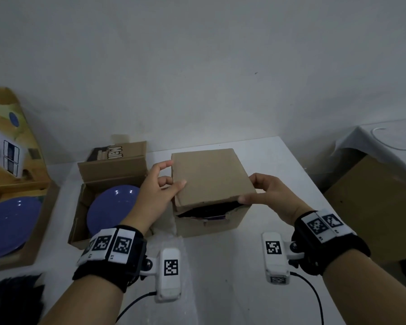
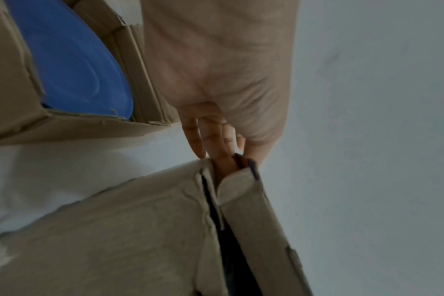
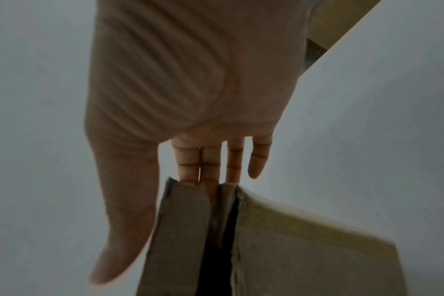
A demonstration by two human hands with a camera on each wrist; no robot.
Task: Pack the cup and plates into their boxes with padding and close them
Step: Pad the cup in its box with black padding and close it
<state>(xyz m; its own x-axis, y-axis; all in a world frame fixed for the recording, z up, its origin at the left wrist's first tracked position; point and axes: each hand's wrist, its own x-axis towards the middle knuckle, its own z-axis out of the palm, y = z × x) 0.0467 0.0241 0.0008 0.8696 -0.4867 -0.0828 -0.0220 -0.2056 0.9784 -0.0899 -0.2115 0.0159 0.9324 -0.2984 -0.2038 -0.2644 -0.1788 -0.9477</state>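
Note:
A small brown cardboard box stands in the middle of the white table. Its lid flap lies nearly flat, with a dark gap along the front where black padding shows. My left hand pinches the lid's left edge, thumb on top. My right hand grips the lid's front right corner. The left wrist view shows my left hand with fingers tucked under the flap. The right wrist view shows my right hand holding the flap between thumb and fingers. No cup is visible.
Left of the small box an open carton holds a blue plate. At the far left a larger open box holds another blue plate. Black padding lies at the bottom left. A brown box under white cloth stands off the table's right.

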